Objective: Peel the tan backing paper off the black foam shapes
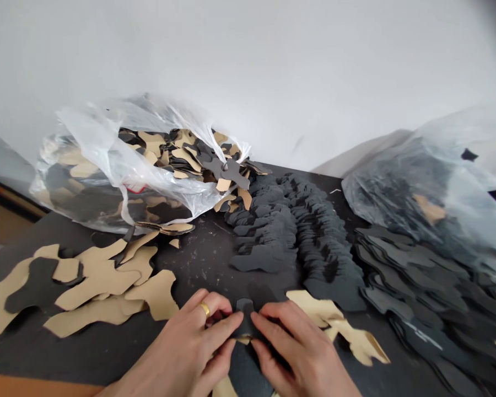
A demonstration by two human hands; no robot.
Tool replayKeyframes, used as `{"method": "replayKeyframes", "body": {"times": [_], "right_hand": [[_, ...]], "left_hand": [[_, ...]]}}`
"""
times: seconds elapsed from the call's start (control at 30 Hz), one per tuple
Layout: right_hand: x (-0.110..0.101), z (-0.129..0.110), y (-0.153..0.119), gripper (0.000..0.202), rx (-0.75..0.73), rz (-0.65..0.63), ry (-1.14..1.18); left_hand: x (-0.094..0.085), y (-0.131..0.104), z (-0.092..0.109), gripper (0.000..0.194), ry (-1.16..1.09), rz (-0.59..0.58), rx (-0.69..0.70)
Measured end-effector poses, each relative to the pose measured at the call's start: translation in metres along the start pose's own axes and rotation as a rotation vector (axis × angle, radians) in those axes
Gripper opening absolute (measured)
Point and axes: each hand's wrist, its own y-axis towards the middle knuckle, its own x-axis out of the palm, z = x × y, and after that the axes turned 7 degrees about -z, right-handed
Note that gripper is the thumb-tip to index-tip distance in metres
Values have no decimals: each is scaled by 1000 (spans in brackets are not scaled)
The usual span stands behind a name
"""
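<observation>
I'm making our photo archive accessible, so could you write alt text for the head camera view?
A person's left hand, wearing a gold ring, and right hand hold a flat dark piece over a black table. Ahead lie two rows of overlapping dark pieces; loose tan pieces flank the hands, and translucent plastic bags of pieces sit left and right.

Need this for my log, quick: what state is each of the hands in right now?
Left hand: closed, fingers and thumb gripping a dark piece.
Right hand: closed, gripping the same piece from the other side.
</observation>
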Motion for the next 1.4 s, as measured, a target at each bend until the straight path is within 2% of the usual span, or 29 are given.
{"method": "replayKeyframes", "body": {"times": [0.53, 0.8, 1.0, 1.17, 1.3, 1.4], "right_hand": [[3, -2, 1, 27, 3, 7, 9], [1, -3, 0, 25, 36, -59, 40], [2, -4, 0, 24, 71, -93, 85], [-1, -5, -1, 25, 75, -109, 89], [-2, -5, -4, 34, 27, -56, -22], [-1, -6, -3, 28, -25, -17, -158]], "left_hand": [[1, 1, 1, 33, 18, 18, 19], [-7, 1, 3, 32, 40, -5, 35], [-10, 2, 5, 38, -27, -57, 117], [-8, 4, 2, 39, -112, -66, 110], [-11, 9, -1, 33, -197, -26, 92], [-13, 11, -4, 28, -247, -19, 66]]}}
